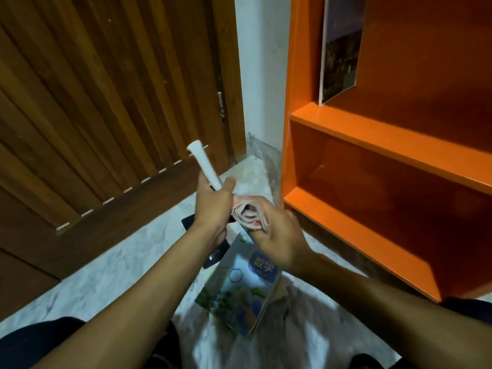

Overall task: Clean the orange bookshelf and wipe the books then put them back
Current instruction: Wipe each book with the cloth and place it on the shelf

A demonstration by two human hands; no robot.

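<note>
Wiping is the step that seems to be in hand. The left hand (213, 206) is gripping a white tube-like object (203, 163), possibly a rolled booklet or a handle; what it is cannot be told. The right hand (277, 235) is bunching a pink-and-white cloth (246, 213) in curled fingers, pressing it against the lower end of that white object, so the two hands are working close together.

Below them a blue textbook (239, 283) is lying on the marble floor (106, 275), partly overlapping a dark book (213, 255) whose edge is showing beside the left wrist. Both are waiting well clear of the orange bookshelf (372, 134), which is standing to the right. One book (340, 49) is leaning upright against the left wall of its upper compartment; the lower compartments are showing only bare orange boards.

Next, I judge, the person is needing to finish rubbing the white object, set it on a shelf, then pick up the floor books in turn.

Nearby, a slatted wooden door (106, 102) is filling the left side, and a narrow white wall (261, 75) is separating it from the shelf. Nothing is blocking the reach to the shelf; the blur makes fine detail unsure.
</note>
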